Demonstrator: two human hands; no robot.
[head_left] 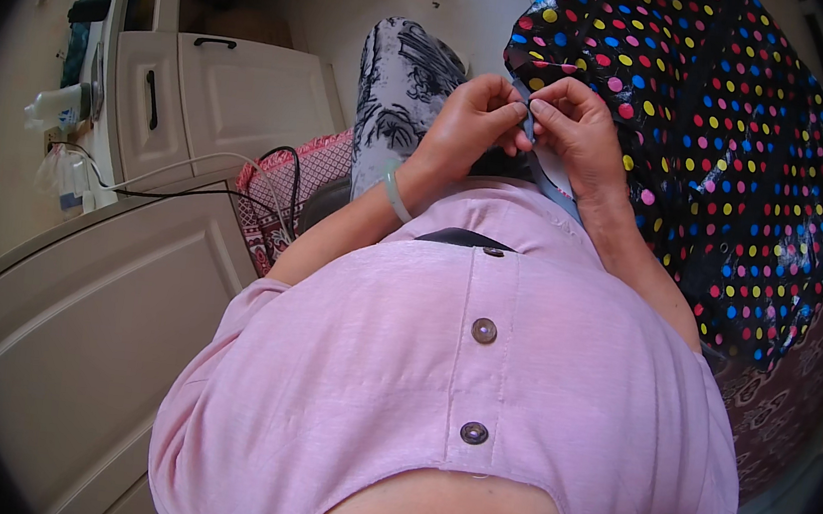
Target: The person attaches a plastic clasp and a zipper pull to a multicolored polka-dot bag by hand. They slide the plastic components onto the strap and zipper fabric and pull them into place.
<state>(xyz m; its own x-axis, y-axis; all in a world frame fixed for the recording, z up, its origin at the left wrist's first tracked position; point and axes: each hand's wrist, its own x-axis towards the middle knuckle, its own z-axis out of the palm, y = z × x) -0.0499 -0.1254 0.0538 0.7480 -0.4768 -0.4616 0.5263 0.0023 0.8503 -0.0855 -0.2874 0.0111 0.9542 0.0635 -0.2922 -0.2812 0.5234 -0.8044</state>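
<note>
**We Found a Grey-Blue Strip Pinched Between Both Hands**

We saw the grey-blue strip (550, 176) right at the fingertips, above the lap, with neither hand nearer to it than the other. The left hand (487, 114) came at it from the left and the right hand (578, 124) from the right, so that they almost met. On each, we judged, thumb and forefinger were pressed together on the strip's upper end, though the exact contact was too small for us to make out. The long axis ran from that pinch down toward the body, slanting rightward past the inner side of the right wrist.

The strip looked to us like thin, limp cloth, paler along its middle and darker at the edge. Just beyond the right hand we had a black sheet (706, 178), glossy and creased like plastic, scattered with bright round dots. Near the left hand lay a knee in trousers (390, 79) printed with dark, feathery strokes on pale fabric. We noted a smooth, pale green bangle (397, 197) around the left wrist, and below it a soft pink shirt (373, 333) with round, dark buttons (484, 331). Farther left stood cream cabinet doors (259, 85) with raised panels.
</note>
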